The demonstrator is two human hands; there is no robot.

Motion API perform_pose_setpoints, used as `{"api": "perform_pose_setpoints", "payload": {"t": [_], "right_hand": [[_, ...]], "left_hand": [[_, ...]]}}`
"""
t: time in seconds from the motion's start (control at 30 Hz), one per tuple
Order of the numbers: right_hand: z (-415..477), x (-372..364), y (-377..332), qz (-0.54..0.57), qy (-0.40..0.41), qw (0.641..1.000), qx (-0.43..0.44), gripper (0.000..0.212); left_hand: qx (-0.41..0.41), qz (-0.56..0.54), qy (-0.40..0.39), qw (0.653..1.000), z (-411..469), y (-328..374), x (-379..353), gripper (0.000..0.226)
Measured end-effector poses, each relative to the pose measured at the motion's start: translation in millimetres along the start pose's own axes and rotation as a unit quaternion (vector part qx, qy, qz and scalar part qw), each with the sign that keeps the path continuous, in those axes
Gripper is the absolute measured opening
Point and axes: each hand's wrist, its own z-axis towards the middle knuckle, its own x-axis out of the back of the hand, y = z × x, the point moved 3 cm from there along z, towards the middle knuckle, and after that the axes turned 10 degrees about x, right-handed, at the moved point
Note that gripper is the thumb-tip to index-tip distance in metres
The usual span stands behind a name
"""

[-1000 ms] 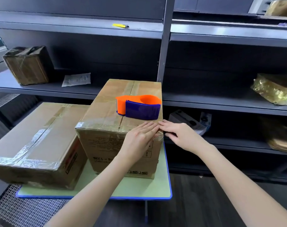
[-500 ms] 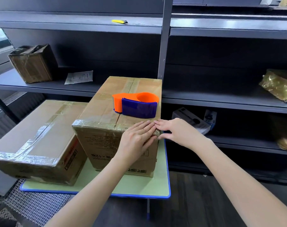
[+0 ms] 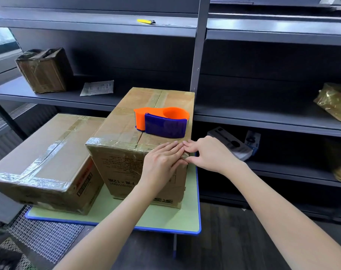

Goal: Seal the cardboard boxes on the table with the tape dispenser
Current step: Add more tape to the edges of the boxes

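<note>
A tall cardboard box point(image 3: 126, 168) stands on the green table point(image 3: 165, 221), clear tape running along its top seam and near top edge. On its lid lies the orange and blue tape dispenser point(image 3: 162, 123), untouched. My left hand point(image 3: 162, 162) lies flat with fingers together, pressing the tape on the box's near right corner. My right hand point(image 3: 210, 154) presses the same corner from the right side, fingertips touching the left hand's. A lower, wider taped box point(image 3: 43, 162) sits to the left, against the tall one.
Dark metal shelving point(image 3: 263, 117) runs behind the table. It holds a small worn box point(image 3: 43, 71), a paper sheet point(image 3: 97, 87), a yellow cutter point(image 3: 146, 21), gold-wrapped packages point(image 3: 335, 102) and a grey carton point(image 3: 230, 145). A mesh crate point(image 3: 41, 238) sits on the floor, lower left.
Both hands have stayed on the box's near right corner, shifting only slightly as they press the tape. The dispenser has not moved; the view has shifted a little.
</note>
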Motion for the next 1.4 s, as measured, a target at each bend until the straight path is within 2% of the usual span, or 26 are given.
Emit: {"api": "perform_pose_setpoints", "payload": {"t": [0.13, 0.23, 0.37, 0.57, 0.7, 0.8, 0.93, 1.03, 1.2, 1.4], "right_hand": [[-7, -4, 1, 0.048, 0.013, 0.999, 0.006, 0.046], [-14, -11, 0, 0.087, 0.026, 0.996, 0.009, 0.056], [-16, -24, -5, 0.119, 0.090, 0.989, -0.020, 0.060], [-17, -26, -5, 0.075, 0.112, 0.991, -0.020, 0.057], [-21, -36, -10, 0.047, 0.120, 0.992, 0.003, 0.067], [-23, -44, -12, 0.061, 0.167, 0.984, -0.003, 0.067], [-23, -50, -11, 0.054, 0.197, 0.979, 0.005, 0.066], [-25, -54, -7, 0.040, 0.191, 0.981, 0.020, 0.075], [-24, -58, -10, 0.089, 0.225, 0.970, 0.007, 0.077], [-24, -54, -8, 0.126, 0.238, 0.963, -0.022, 0.075]], "left_hand": [[0.024, -0.014, -0.033, 0.999, 4, -2, 2, 0.041], [0.045, -0.032, -0.056, 0.997, 2, -1, 2, 0.040], [0.051, -0.025, -0.058, 0.997, -1, -1, 4, 0.037], [0.067, -0.038, -0.038, 0.996, 1, 3, 4, 0.032], [0.067, -0.029, -0.040, 0.997, -1, 5, 6, 0.035], [0.065, -0.019, -0.042, 0.997, -4, 5, 5, 0.043], [0.065, -0.028, -0.026, 0.997, -3, 3, 3, 0.036], [0.063, -0.035, -0.028, 0.997, -3, 4, 3, 0.036], [0.048, -0.029, -0.021, 0.998, -4, 1, 5, 0.035], [0.063, -0.040, -0.048, 0.996, 0, 1, 3, 0.036]]}}
